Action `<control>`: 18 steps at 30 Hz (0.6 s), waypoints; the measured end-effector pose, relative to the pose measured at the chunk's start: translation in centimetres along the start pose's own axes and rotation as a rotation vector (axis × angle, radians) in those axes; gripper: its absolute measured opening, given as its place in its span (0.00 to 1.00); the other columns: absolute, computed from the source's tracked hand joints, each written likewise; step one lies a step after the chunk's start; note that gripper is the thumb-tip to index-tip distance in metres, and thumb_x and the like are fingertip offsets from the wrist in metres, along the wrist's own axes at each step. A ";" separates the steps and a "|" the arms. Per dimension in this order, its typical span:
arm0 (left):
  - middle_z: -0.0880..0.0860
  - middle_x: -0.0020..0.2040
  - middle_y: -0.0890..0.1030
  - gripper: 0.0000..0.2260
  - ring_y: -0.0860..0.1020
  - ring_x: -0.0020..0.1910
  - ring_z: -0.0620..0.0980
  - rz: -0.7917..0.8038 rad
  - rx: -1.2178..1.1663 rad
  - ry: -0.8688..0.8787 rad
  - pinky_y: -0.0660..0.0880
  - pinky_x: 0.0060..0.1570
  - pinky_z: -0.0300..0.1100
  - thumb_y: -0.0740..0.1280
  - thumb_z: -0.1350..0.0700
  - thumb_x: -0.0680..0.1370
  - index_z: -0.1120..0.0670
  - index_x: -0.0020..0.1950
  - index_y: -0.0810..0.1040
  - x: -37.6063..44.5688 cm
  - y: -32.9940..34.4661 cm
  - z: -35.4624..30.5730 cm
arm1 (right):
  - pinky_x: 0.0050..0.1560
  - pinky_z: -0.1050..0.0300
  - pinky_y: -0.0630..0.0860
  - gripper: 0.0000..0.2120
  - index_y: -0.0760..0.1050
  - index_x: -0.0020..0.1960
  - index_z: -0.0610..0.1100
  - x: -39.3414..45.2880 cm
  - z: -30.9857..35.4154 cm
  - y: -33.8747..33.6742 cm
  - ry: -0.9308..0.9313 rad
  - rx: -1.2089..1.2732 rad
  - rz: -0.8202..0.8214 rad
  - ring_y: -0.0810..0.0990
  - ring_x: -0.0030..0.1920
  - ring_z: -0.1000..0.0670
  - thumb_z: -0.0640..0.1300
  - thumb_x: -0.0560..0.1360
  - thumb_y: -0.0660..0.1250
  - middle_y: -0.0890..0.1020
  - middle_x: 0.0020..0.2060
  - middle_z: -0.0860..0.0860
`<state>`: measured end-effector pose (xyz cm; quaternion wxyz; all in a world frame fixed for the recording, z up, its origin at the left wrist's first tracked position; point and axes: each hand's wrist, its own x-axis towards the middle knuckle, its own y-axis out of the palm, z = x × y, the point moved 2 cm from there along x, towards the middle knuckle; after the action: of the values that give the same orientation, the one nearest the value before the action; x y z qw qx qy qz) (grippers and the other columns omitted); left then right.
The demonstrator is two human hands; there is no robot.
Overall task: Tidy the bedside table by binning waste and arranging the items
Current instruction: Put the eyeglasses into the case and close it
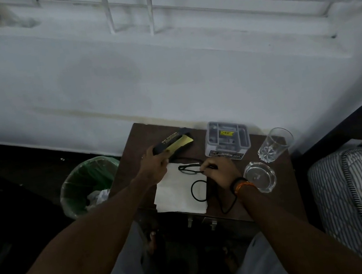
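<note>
Dim room, whitewashed wall, small dark wooden bedside table [132, 165] pushed against it. Left hand [153, 164] grips the near end of an open black glasses case [172, 141] with a yellow cloth [182, 143] inside. Right hand [219, 171] pinches the thin black glasses [188, 169] lying on a white paper napkin [174, 194], a black cord [198, 191] looping beside them. Further right: clear plastic box [226, 140], cut-glass tumbler [274, 145], round glass ashtray [260, 176]. Green-lined bin [88, 185] with crumpled waste sits left of the table, striped mattress [359, 192] on the right.
</note>
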<state>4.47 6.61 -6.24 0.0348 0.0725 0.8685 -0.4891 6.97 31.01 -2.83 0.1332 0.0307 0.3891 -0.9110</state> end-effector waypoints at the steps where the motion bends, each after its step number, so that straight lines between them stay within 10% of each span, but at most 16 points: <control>1: 0.64 0.73 0.63 0.17 0.66 0.68 0.67 -0.015 -0.013 -0.002 0.67 0.69 0.59 0.63 0.53 0.81 0.49 0.69 0.74 0.1 0.1 0.2 | 0.52 0.51 0.79 0.06 0.85 0.46 0.47 0.1 0.1 0.0 0.002 0.008 -0.029 0.82 0.48 0.52 0.43 0.74 0.69 0.86 0.46 0.52; 12: 0.62 0.65 0.68 0.18 0.76 0.57 0.62 -0.153 -0.177 -0.026 0.76 0.59 0.55 0.64 0.58 0.81 0.59 0.71 0.72 0.7 -1.8 0.2 | 0.46 0.80 0.68 0.08 0.85 0.49 0.44 0.2 2.6 -0.8 -0.008 0.186 -0.312 0.79 0.47 0.59 0.36 0.74 0.69 0.85 0.48 0.51; 18: 0.61 0.65 0.68 0.22 0.75 0.58 0.56 -0.242 -0.280 0.080 0.76 0.57 0.42 0.69 0.57 0.79 0.59 0.72 0.71 -0.4 -3.6 -0.9 | 0.53 0.58 0.80 0.10 0.85 0.46 0.46 -0.3 4.5 -2.0 0.062 0.577 -0.386 0.84 0.50 0.51 0.33 0.70 0.74 0.86 0.45 0.50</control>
<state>4.29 5.50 -2.71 -0.0489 -0.0185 0.9312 -0.3608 6.97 29.19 1.72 -0.0678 0.0207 0.1180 -0.9905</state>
